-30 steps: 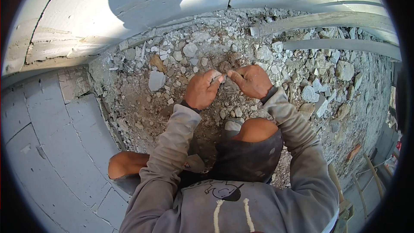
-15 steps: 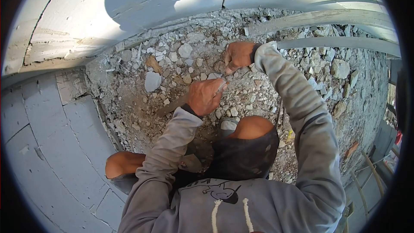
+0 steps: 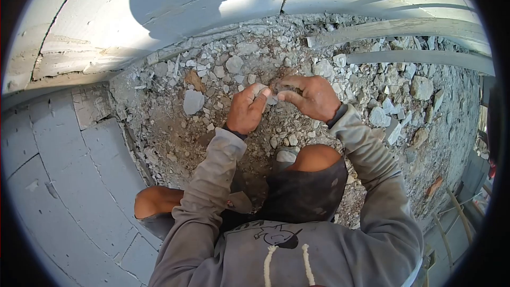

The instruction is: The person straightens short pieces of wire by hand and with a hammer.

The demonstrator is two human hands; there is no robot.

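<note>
left hand (image 3: 247, 109) fingers pinch pale fragment (image 3: 260, 91) | right hand (image 3: 313, 97) pinching, contents unclear | rubble (image 3: 372, 95) all round, block wall (image 3: 79, 42) behind

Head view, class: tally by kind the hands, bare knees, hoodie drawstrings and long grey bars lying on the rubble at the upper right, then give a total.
Hands: 2, the left hand and the right hand
Bare knees: 2
Hoodie drawstrings: 2
Long grey bars: 2
Total: 8

Loose rubble (image 3: 340, 69) all around; block wall (image 3: 159, 16) close ahead, boards (image 3: 419, 56) right.
</note>
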